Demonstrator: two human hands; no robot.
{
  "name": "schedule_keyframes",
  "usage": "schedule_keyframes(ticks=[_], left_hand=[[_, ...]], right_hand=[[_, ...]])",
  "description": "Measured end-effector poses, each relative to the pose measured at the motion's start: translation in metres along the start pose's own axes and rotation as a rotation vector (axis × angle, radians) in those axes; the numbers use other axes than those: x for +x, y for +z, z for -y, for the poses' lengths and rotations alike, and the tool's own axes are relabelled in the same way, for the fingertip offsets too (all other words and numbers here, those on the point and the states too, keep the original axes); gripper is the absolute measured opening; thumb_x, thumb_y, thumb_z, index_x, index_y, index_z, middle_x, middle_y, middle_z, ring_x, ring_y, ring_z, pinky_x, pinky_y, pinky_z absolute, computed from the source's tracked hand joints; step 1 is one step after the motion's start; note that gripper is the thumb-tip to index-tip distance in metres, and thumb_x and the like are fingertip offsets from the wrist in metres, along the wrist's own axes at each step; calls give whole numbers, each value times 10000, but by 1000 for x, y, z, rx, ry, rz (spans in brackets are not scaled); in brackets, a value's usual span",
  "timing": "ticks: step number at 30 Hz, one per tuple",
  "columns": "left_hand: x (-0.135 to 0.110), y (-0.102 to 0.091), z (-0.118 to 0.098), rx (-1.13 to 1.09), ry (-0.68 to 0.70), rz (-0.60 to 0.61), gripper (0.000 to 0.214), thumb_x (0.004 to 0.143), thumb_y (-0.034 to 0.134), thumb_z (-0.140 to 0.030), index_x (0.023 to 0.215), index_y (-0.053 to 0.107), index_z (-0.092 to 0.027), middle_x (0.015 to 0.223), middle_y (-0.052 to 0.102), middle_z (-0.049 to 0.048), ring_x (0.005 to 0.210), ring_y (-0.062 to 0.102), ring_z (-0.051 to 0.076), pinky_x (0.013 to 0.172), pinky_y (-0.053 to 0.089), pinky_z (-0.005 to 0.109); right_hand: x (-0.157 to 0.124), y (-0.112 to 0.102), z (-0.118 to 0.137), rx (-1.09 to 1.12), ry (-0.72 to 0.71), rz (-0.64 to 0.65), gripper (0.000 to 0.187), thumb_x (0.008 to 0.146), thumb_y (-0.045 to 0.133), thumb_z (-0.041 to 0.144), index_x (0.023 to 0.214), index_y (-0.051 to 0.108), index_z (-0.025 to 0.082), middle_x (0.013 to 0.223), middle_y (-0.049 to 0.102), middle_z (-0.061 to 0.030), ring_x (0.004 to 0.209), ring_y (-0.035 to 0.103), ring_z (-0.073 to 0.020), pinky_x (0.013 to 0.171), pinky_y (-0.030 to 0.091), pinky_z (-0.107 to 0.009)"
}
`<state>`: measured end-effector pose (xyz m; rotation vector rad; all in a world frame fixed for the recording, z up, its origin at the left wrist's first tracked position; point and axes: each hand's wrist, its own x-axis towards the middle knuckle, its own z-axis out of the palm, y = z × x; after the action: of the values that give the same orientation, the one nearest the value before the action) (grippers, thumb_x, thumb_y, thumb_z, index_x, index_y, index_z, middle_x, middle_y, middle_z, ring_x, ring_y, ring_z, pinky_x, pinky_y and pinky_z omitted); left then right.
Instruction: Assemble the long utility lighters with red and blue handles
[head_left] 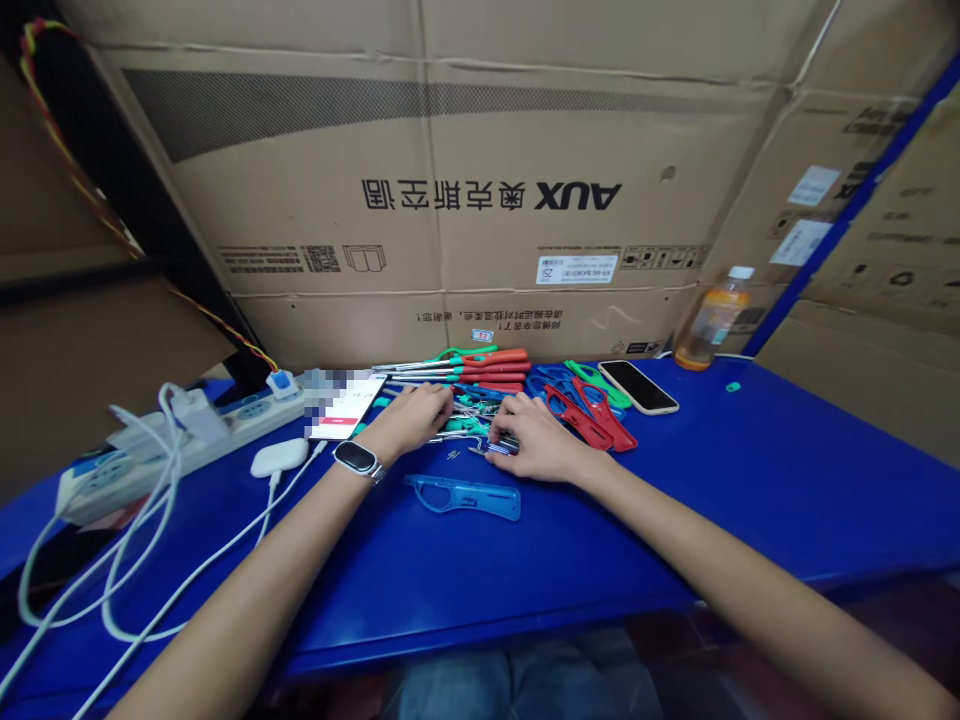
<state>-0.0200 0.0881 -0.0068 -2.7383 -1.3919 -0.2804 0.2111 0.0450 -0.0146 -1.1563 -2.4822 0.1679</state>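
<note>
My left hand (409, 415), with a watch (357, 459) at its wrist, reaches into a pile of long-nosed lighter parts. Its fingers are curled down, and whatever they pinch is hidden. My right hand (538, 440) is closed around a small dark, slim piece (510, 445) with a metal tip pointing left. I cannot make out its kind. Green parts, metal rods and thin wires lie between the hands. Just below them rests a blue plastic lighter half-shell (469, 498). Behind are several red-handled long lighters (491, 365).
Right of my right hand lie red half-shells (589, 415), green half-shells (600, 385) and a phone (639, 387). A bottle (712, 320) stands farther right. On the left are a lit phone (352, 405), a power strip (247, 420) and white cables. Cardboard (480, 120) walls the back.
</note>
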Motion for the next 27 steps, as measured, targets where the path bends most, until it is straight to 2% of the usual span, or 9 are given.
schedule_keyframes(ticks=[5,7,12,16,19,22,25,27], left_hand=[[-6,0,0,-70,29,-57,127,879,490,-129,940,586,-185,1020,624,85,992,580,252,847,427,364],[-11,-4,-1,-151,58,-70,122,866,505,-138,907,610,-186,974,620,74,928,589,234,804,441,335],[-30,-12,-1,-282,19,61,89,810,622,-250,855,670,-190,862,659,38,801,599,192,704,450,279],[-35,-11,2,-246,7,76,78,820,601,-212,852,669,-190,864,673,46,808,609,192,733,462,289],[-35,-9,1,-222,48,45,63,848,566,-176,842,628,-188,900,659,59,846,612,204,779,471,311],[-37,-12,-2,-237,48,-42,64,886,518,-174,883,580,-192,921,651,63,852,611,211,772,470,322],[-39,-17,-6,-299,39,-77,104,938,458,-210,974,555,-196,901,659,52,799,617,205,712,469,313],[-39,-21,-10,-342,60,-97,166,967,427,-245,1054,560,-196,978,678,64,857,638,214,750,484,326]], right_hand=[[0,2,2,-9,10,5,170,812,724,345,870,672,195,923,578,-43,958,509,-226,829,344,-359],[-2,2,2,-23,0,-3,168,818,717,350,876,675,198,932,581,-44,948,509,-223,839,340,-367],[-4,1,-1,-33,1,3,145,811,714,335,876,685,208,896,578,-41,945,515,-233,850,336,-385],[-4,2,-2,-30,7,-8,158,801,719,325,900,676,209,909,582,-41,950,522,-239,857,337,-396],[-3,2,2,-36,-32,-14,184,808,722,339,939,684,215,957,589,-52,977,521,-244,850,337,-390],[-1,2,6,-22,-76,-28,114,848,690,316,898,696,213,971,595,-56,1000,519,-238,839,333,-375],[-1,2,7,19,-57,-74,78,870,666,282,869,686,206,969,607,-49,987,530,-221,843,335,-368],[-1,2,6,46,-24,-100,101,852,690,303,879,673,207,989,617,-44,987,540,-222,859,340,-374]])
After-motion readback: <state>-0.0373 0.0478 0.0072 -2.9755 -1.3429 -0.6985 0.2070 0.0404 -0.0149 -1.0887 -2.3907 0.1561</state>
